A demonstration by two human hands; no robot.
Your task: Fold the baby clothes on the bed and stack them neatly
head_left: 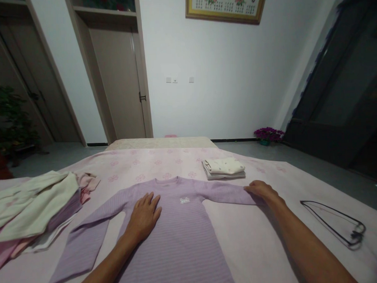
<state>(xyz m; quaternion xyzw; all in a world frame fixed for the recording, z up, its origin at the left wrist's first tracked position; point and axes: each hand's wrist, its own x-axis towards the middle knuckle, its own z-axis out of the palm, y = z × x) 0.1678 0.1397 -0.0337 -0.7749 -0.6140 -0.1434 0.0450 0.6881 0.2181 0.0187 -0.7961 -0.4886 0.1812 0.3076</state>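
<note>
A lilac long-sleeved ribbed top (182, 236) lies spread flat, front up, on a pink flowered bedspread (152, 161). My left hand (143, 216) rests flat on its chest with the fingers stretched out. Over at the cuff of the garment's right-hand sleeve, my right hand (262, 191) presses down, its fingers curled over the sleeve's end; whether they pinch the fabric I cannot tell.
A small folded pile of cream clothes (224, 168) sits beyond the top. A loose heap of cream, pink and lilac garments (33, 209) lies at the left. A thin wire hanger (336, 223) lies on the bed at the right. Doors, a plant and a dark window surround the bed.
</note>
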